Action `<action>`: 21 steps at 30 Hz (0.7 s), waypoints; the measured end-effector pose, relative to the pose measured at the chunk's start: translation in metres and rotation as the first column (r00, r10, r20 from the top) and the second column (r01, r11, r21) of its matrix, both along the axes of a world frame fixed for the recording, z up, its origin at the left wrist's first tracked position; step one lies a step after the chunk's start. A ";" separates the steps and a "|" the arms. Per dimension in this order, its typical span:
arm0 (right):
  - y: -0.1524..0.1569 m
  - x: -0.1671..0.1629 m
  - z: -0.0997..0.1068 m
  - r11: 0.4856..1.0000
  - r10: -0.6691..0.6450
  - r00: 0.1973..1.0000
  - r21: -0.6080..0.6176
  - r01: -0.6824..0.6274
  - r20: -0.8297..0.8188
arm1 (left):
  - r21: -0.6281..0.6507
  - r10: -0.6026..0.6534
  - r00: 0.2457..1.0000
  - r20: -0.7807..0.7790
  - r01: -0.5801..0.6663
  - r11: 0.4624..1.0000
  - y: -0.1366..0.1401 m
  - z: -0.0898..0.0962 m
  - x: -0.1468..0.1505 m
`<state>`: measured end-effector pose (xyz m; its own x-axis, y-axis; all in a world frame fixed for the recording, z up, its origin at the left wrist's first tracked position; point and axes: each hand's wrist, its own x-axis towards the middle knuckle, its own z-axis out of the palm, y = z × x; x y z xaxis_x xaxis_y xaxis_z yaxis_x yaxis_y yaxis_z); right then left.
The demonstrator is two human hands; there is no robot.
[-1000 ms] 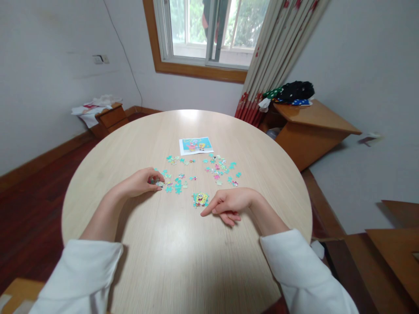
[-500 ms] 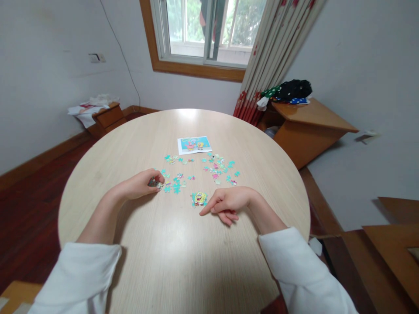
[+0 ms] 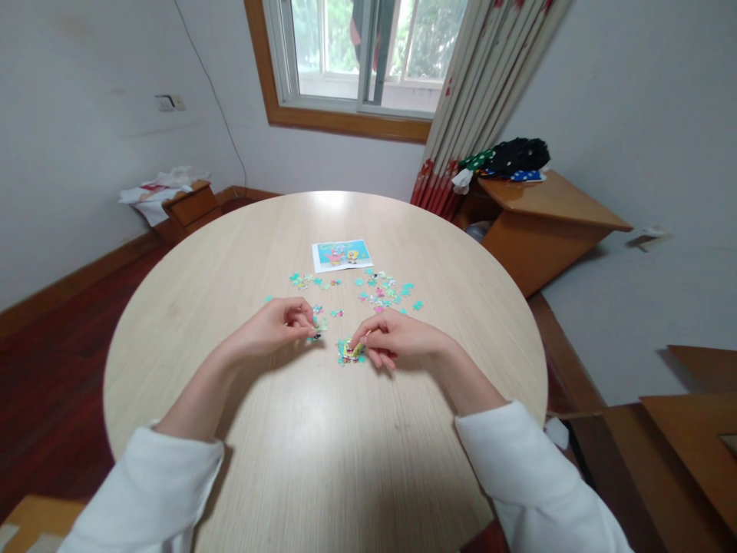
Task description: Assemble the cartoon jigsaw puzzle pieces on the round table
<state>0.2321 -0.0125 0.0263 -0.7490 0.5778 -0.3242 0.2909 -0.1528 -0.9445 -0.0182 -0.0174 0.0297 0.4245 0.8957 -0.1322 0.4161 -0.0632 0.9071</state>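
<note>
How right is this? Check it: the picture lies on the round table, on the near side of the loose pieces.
Not the near side: the head view shows the picture on the round table, on the far side of the loose pieces.

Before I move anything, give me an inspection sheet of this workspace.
Surface: round, pale wood-grain table.
Job's things: joined puzzle section in front; loose pieces scattered beyond; printed picture behind them.
Clutter: dark dotted cloth on the right-hand cabinet; white items at far left.
Hands: left hand pinches a small piece; right hand at the joined section, grip unclear.
Cables: thin cord along the wall.
Surroundings: window, patterned curtain.
</note>
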 end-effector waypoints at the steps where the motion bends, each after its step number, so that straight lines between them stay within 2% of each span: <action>1: -0.001 -0.003 0.001 0.997 -0.062 0.998 0.040 0.063 -0.017 | -0.023 -0.021 0.999 0.034 0.021 0.999 -0.003 -0.003 0.010; 4: -0.004 -0.011 0.001 0.979 -0.166 0.982 0.104 0.175 -0.085 | -0.060 -0.056 0.989 0.135 0.065 0.996 -0.014 -0.011 0.035; 8: -0.003 -0.016 -0.005 0.983 -0.128 0.983 0.113 0.144 -0.135 | -0.033 -0.046 0.984 0.173 0.052 0.998 -0.024 -0.013 0.053; 16: -0.002 -0.012 -0.009 0.993 -0.103 0.985 0.035 0.109 -0.140 | -0.032 -0.041 0.989 0.139 0.046 0.998 -0.026 -0.015 0.053; 21: -0.002 -0.011 -0.009 0.997 -0.059 0.992 0.041 0.064 -0.110 | -0.006 -0.070 0.995 0.068 0.071 0.997 -0.023 -0.016 0.049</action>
<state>0.2214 -0.0141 0.0178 -0.7407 0.6363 -0.2157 0.1777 -0.1241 -0.9762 0.0311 -0.0405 0.0142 0.4949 0.8621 -0.1087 0.3483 -0.0822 0.9338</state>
